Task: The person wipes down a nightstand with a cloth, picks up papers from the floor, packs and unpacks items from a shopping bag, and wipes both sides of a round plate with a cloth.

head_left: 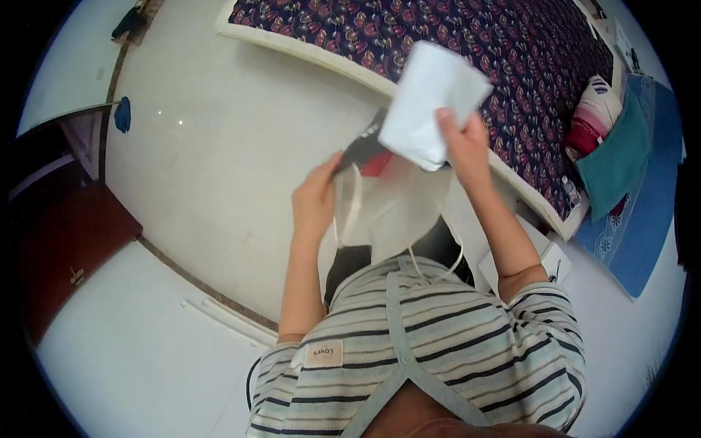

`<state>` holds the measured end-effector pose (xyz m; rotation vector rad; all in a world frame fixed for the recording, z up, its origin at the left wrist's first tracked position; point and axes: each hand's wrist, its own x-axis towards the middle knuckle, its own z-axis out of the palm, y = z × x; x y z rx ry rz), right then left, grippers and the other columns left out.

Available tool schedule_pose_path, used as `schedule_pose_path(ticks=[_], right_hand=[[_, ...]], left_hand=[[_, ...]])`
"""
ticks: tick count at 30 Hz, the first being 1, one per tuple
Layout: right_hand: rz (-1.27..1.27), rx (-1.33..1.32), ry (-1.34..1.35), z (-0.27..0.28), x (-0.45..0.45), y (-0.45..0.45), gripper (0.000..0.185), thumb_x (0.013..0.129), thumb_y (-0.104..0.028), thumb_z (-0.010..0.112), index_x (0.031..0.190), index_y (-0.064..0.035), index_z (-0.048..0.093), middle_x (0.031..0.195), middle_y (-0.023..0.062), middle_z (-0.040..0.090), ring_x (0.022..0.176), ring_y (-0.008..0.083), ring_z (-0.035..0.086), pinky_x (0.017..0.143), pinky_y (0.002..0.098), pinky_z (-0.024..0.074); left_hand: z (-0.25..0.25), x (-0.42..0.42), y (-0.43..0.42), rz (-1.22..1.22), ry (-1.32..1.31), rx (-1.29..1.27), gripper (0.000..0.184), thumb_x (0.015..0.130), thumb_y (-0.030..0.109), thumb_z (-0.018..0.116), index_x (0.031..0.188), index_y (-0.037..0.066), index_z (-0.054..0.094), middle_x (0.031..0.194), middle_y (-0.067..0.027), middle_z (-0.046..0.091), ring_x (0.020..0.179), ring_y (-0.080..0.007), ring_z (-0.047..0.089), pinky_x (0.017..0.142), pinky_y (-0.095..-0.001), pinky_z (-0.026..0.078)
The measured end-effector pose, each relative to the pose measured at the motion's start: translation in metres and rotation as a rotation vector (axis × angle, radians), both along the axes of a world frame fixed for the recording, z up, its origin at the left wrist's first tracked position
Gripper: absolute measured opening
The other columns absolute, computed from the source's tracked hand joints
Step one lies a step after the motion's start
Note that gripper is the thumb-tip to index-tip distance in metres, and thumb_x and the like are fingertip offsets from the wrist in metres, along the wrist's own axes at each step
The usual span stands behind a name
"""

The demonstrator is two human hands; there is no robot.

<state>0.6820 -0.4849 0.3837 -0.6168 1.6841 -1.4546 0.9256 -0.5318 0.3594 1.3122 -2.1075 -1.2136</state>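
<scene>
My right hand (469, 153) grips a white, flat, rectangular packet (429, 95) by its lower right edge, with the thumb on top. The packet is slightly blurred and its contents cannot be made out. Below and left of it hangs a pale shopping bag (387, 212) with cord handles and a dark and red part near its top. My left hand (315, 196) is closed on the bag's left upper edge. The packet overlaps the bag's far side in view, and I cannot tell whether they touch. What is inside the bag is hidden.
Ahead stands a bed with a dark floral cover (328, 29) and a pale edge. To the right are a teal cloth (617, 160), a rolled pink and white bundle (595, 113) and a blue mat (646, 219). A dark red door (80, 248) is at left.
</scene>
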Motion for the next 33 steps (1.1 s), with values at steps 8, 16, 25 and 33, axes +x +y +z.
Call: schedule_pose_path(ticks=[8, 16, 25, 33], right_hand=[[0.5, 0.285, 0.612, 0.037, 0.095, 0.094, 0.037, 0.085, -0.013, 0.051, 0.113, 0.0062, 0.038, 0.077, 0.0238, 0.06, 0.069, 0.034, 0.061, 0.062, 0.0385, 0.0484], [0.701, 0.684, 0.547, -0.026, 0.107, 0.157, 0.037, 0.08, -0.008, 0.043, 0.114, 0.0058, 0.041, 0.082, 0.0262, 0.06, 0.074, 0.0389, 0.06, 0.067, 0.0484, 0.0466], [0.383, 0.486, 0.461, -0.032, 0.104, 0.225, 0.066, 0.078, -0.041, 0.06, 0.119, 0.0065, 0.04, 0.075, 0.0226, 0.061, 0.069, 0.0383, 0.06, 0.062, 0.0442, 0.048], [-0.488, 0.361, 0.898, -0.011, 0.084, 0.431, 0.055, 0.078, -0.023, 0.062, 0.123, 0.0006, 0.041, 0.123, 0.0213, 0.045, 0.11, 0.0312, 0.046, 0.091, 0.039, 0.0387]], left_hand=[[0.024, 0.022, 0.031, 0.097, 0.1, 0.027, 0.036, 0.081, -0.002, 0.046, 0.113, 0.012, 0.058, 0.102, -0.0108, 0.062, 0.091, -0.0231, 0.06, 0.08, -0.0284, 0.045], [0.007, 0.029, 0.082, -0.033, 0.012, -0.112, 0.036, 0.081, 0.0, 0.046, 0.114, 0.009, 0.056, 0.104, -0.0109, 0.06, 0.091, -0.0243, 0.06, 0.076, -0.0309, 0.047], [0.012, -0.006, 0.156, -0.417, -0.14, -0.203, 0.034, 0.082, 0.001, 0.047, 0.114, 0.008, 0.056, 0.103, -0.0116, 0.061, 0.091, -0.0266, 0.059, 0.077, -0.0319, 0.046], [-0.012, -0.069, 0.224, -0.627, -0.082, -0.127, 0.033, 0.081, 0.002, 0.047, 0.113, -0.001, 0.053, 0.105, -0.0172, 0.06, 0.092, -0.0291, 0.059, 0.081, -0.0338, 0.045]])
